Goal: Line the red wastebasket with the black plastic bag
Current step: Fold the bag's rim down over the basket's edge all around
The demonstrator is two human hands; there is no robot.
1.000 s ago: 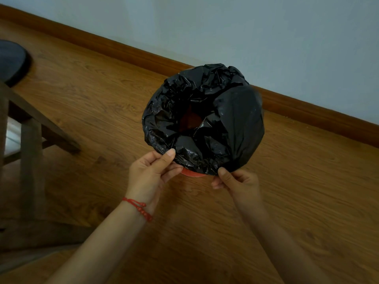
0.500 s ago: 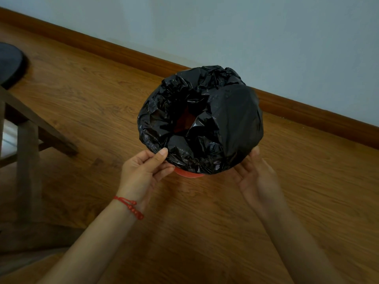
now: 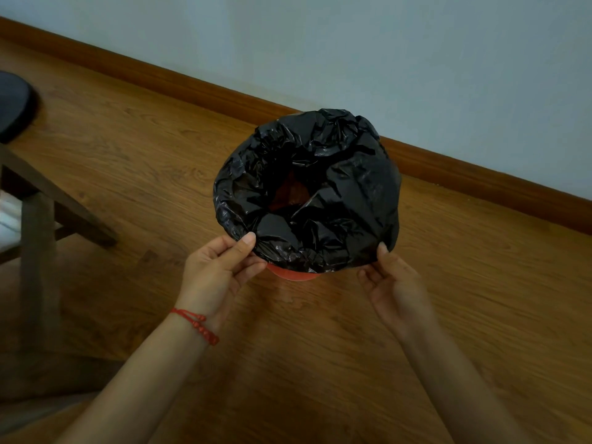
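A dark wooden frame stands at the left. The left hand pinches the black plastic bag at its near-left edge between thumb and fingers. The bag drapes over the red wastebasket on the wooden floor. The right hand is spread, thumb touching the bag's right edge.

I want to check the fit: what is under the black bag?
Under the black plastic bag a strip of the red wastebasket shows at the near edge, and red shows through the middle opening. The bag covers the rim and the other sides.
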